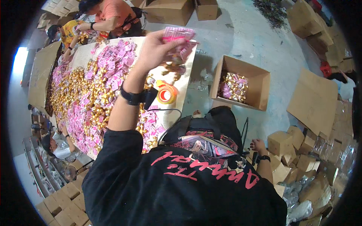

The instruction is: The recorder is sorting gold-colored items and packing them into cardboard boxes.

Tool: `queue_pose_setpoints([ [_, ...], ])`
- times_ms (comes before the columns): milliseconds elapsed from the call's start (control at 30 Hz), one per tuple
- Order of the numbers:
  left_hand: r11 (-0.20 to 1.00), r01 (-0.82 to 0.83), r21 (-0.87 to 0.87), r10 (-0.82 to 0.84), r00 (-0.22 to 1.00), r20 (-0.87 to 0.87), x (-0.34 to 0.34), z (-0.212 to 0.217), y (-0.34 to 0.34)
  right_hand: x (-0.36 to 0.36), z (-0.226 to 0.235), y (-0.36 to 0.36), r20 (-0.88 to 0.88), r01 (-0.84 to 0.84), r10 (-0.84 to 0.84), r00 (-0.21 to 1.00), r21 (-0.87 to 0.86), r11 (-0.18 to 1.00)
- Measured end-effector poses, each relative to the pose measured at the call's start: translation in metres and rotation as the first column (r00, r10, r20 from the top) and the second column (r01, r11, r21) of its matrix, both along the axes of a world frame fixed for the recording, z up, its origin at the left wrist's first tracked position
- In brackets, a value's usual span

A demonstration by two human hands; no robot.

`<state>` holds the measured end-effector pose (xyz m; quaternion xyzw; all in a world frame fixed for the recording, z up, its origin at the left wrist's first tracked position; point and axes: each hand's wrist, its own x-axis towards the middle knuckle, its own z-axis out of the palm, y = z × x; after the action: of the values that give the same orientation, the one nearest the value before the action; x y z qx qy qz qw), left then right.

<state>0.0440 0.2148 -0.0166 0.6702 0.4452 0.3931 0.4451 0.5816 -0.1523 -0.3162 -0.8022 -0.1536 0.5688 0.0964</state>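
Seen from above, looking down over the person's own black shirt, which fills the lower part of the view. The left hand is raised at about twelve o'clock, its grip pinched on a bunch of small pink packets held up over the near end of the worktop. A black wristband sits on that forearm. The right hand hangs low at about four o'clock beside the hip, close to a pile of small cardboard boxes; whether its grip is spread or pressed together cannot be told.

The long worktop runs from the centre toward ten o'clock and is heaped with pink packets mixed with gold-wrapped sweets. A roll of tape with a red and yellow core lies on it just below the raised hand. On the concrete floor at about two o'clock stands an open cardboard box partly filled with the same pink and gold pieces. At eleven o'clock another person in an orange top leans over the far end of the worktop.
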Motion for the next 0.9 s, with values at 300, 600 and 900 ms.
queue_pose_setpoints([
  [300, 0.995, 0.083, -0.053, -0.086, 0.995, -0.060, 0.112, -0.062, -0.020, -0.007, 0.036, 0.025, 0.015, -0.074, 0.073, 0.997, 0.118, 0.990],
  [600, 0.906, -0.362, -0.219, 0.021, 0.556, -0.831, -0.037, -0.184, -0.079, -0.005, 0.009, 0.127, -0.123, -0.449, 0.456, 0.882, 0.080, 0.890],
  [900, 0.178, -0.971, 0.159, 0.445, -0.065, -0.893, -0.260, -0.230, -0.225, -0.039, 0.025, 0.180, -0.056, -0.347, 0.350, 0.935, 0.052, 0.936],
])
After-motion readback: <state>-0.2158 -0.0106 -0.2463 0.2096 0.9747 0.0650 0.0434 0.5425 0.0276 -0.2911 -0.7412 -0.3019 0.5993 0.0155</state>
